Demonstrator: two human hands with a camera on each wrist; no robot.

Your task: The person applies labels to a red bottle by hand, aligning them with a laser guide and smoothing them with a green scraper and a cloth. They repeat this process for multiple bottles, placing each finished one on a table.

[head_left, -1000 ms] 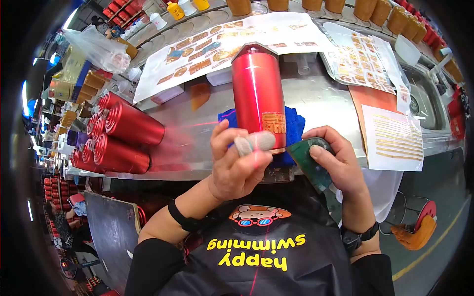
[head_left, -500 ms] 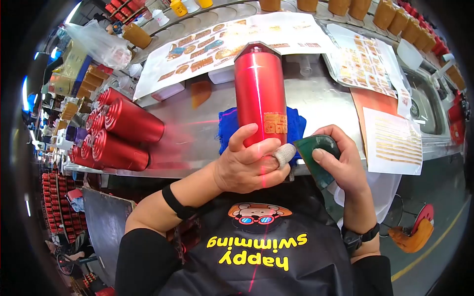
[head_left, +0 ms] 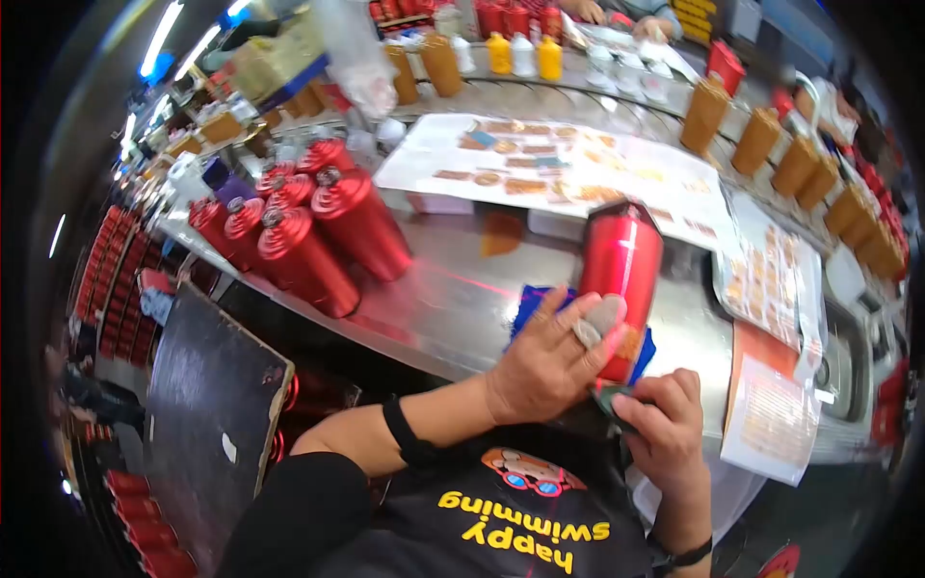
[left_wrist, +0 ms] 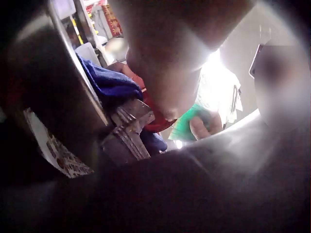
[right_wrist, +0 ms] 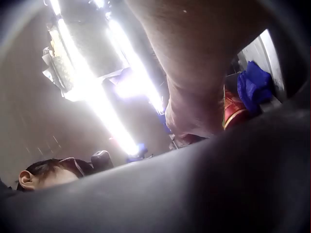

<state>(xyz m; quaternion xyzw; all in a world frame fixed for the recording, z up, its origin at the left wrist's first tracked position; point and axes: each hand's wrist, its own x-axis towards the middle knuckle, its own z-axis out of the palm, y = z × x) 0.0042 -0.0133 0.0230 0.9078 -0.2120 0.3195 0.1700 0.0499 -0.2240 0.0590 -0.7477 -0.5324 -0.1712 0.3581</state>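
Note:
A shiny red canister with a dark angular end lies on a blue cloth. Across its near part rests my left hand, fingers extended, pale finger cots on the fingertips. Beside those fingers, part of a gold decal shows on the canister. My right hand pinches a green scraper between thumb and fingers, at the canister's near end; the hand covers much of it. The left wrist view shows the green scraper close to the red surface.
Several red canisters stand at the left of the metal worktop. Behind lies a white sheet of gold decals; a tray of decals and a striped sheet are at right. A dark board stands left of my arm.
The head view has swung left, shifting the scene rightward. My left hand has moved onto the canister with its fingers laid across it, and the scraper has come to the canister's near end.

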